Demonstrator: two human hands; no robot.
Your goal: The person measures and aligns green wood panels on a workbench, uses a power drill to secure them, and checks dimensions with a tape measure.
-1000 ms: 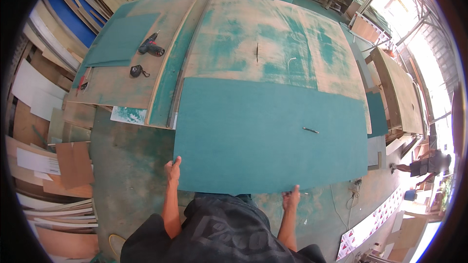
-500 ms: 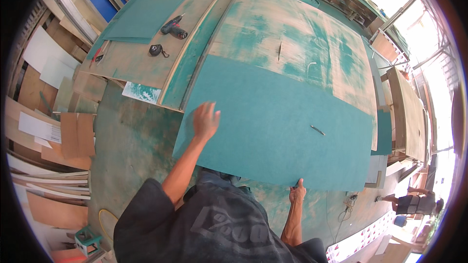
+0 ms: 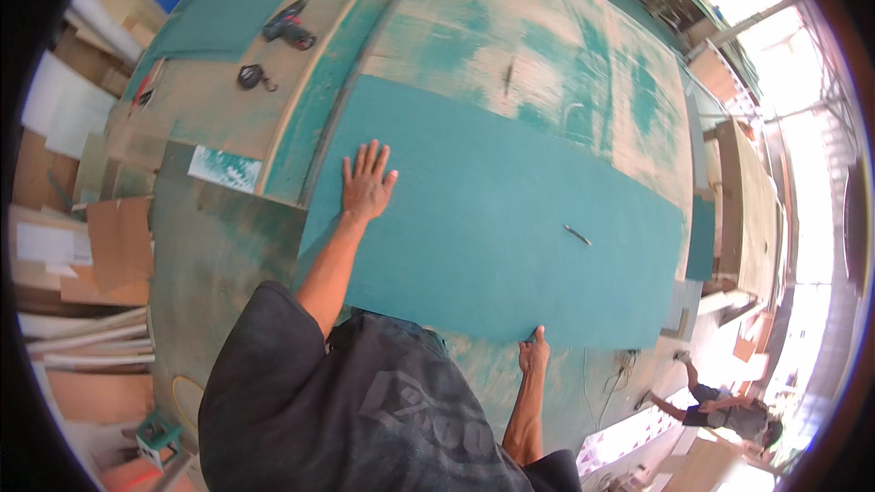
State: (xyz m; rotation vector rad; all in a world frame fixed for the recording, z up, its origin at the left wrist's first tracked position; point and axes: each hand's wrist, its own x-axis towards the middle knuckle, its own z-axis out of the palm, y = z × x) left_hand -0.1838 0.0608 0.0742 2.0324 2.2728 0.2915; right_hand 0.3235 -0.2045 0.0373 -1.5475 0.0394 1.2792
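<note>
Pressing left hand (image 3: 367,184) flat, fingers spread, on green sheet (image 3: 510,210); right hand (image 3: 534,353) pinching near edge. Best: keep palm down, slide sheet square across tabletop (image 3: 547,46).

Bright daylight from the right, blown out to white glare along the open right-hand side. Large flat teal-green board (image 3: 510,219) evenly lit, shadows soft. Heavy fisheye bending, black vignette at rim. Edge clutter slightly blurred, possibly motion smear.
</note>
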